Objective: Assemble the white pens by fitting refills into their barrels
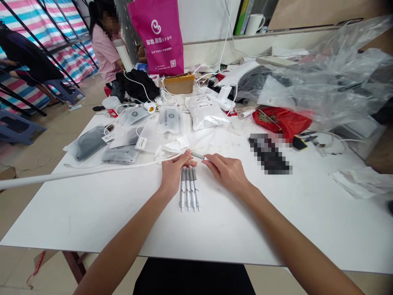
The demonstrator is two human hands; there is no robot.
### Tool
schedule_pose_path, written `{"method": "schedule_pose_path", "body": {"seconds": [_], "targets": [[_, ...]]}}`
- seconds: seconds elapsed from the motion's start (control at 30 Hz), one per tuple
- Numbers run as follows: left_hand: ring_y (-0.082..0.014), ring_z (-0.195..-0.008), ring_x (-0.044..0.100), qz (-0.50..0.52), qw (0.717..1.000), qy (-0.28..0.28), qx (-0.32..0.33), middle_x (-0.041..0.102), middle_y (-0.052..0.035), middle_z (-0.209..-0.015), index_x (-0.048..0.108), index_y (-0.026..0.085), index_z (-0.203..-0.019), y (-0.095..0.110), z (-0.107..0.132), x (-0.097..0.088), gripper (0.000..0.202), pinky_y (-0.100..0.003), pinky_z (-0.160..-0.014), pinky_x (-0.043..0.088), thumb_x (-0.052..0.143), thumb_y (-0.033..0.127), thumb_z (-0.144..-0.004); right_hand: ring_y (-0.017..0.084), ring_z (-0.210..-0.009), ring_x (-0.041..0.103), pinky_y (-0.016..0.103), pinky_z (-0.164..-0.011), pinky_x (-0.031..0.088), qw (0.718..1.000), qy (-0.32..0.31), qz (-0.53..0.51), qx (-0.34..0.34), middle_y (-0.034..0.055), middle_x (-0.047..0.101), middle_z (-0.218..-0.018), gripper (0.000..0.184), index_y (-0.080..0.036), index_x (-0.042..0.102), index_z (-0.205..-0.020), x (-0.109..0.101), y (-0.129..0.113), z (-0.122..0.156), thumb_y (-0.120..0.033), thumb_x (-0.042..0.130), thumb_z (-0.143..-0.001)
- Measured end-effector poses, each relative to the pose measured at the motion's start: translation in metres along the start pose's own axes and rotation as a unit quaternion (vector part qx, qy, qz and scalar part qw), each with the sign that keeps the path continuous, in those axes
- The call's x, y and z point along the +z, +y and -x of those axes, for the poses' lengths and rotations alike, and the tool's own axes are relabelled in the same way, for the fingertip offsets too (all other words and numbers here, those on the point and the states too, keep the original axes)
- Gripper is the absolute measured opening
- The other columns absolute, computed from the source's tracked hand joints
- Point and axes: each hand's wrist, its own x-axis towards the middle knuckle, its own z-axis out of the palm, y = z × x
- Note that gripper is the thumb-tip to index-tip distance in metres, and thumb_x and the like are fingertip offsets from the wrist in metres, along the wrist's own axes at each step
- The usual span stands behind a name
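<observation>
Head view. One pen [199, 156] up between the hands, long axis running crosswise, left to right, right end dipping slightly. Right hand [227, 170]: thumb and fingers pinched on the pen's right end. Left hand [174, 168]: thumb at the pen's left end, fingers curled beneath; cannot tell whether it is clamped there.

Row of four pens [190, 189] on the table [123, 213], side by side, long axes near-far, grey grips away from the person. Held pen lies roughly square to them. Left hand nearer the row, just beside its far ends; right hand farther off.
</observation>
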Motion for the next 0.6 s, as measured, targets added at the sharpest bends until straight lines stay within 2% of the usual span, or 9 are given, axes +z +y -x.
{"method": "schedule_pose_path", "body": {"seconds": [0.07, 0.13, 0.3, 0.43, 0.6], "targets": [[-0.024, -0.085, 0.076, -0.004, 1.0, -0.007, -0.002, 0.08, -0.0108, -0.083, 0.077, 0.015, -0.077, -0.003, -0.001, 0.001, 0.04, -0.034, -0.076, 0.053, 0.086, 0.053, -0.085, 0.017, -0.066, 0.06, 0.031, -0.061, 0.032, 1.0, 0.004, -0.012, -0.004, 0.0094, 0.078, -0.091, 0.045, -0.021, 0.074, -0.114, -0.001, 0.004, 0.0, -0.052, 0.04, -0.112], [-0.0243, -0.091, 0.076, -0.008, 0.999, -0.029, 0.014, 0.08, -0.0105, -0.088, 0.076, 0.016, -0.084, -0.005, -0.001, 0.003, 0.038, -0.033, -0.074, 0.052, 0.085, 0.053, -0.085, 0.018, -0.067, 0.061, 0.031, -0.061, 0.034, 1.0, 0.01, -0.023, -0.002, 0.0093, 0.078, -0.092, 0.044, -0.021, 0.073, -0.114, -0.002, 0.007, 0.0, -0.051, 0.041, -0.112], [-0.0251, -0.107, 0.073, 0.011, 0.995, -0.088, 0.037, 0.078, -0.011, -0.121, 0.077, 0.021, -0.114, -0.002, -0.001, 0.002, 0.036, -0.03, -0.075, 0.055, 0.084, 0.044, -0.088, 0.015, -0.064, 0.059, 0.03, -0.06, 0.035, 1.0, 0.015, -0.024, -0.006, 0.0078, 0.078, -0.091, 0.04, -0.019, 0.073, -0.117, -0.002, 0.008, 0.001, -0.046, 0.044, -0.111], [-0.0259, -0.112, 0.072, 0.009, 0.991, -0.128, 0.038, 0.078, -0.0111, -0.122, 0.081, 0.021, -0.11, 0.005, -0.001, -0.001, 0.025, -0.03, -0.078, 0.056, 0.079, 0.037, -0.091, 0.013, -0.059, 0.056, 0.029, -0.057, 0.033, 0.999, 0.024, -0.016, -0.036, 0.0045, 0.076, -0.085, 0.038, -0.02, 0.071, -0.129, -0.001, 0.007, 0.001, -0.039, 0.044, -0.111], [-0.0256, -0.112, 0.072, -0.009, 0.99, -0.13, 0.046, 0.079, -0.0108, -0.123, 0.084, 0.02, -0.104, 0.008, -0.001, -0.004, 0.018, -0.03, -0.08, 0.056, 0.074, 0.031, -0.093, 0.012, -0.06, 0.057, 0.028, -0.054, 0.031, 0.995, 0.06, 0.012, -0.076, 0.0021, 0.073, -0.082, 0.028, -0.02, 0.072, -0.12, 0.001, 0.011, 0.0, -0.032, 0.049, -0.108]]}}
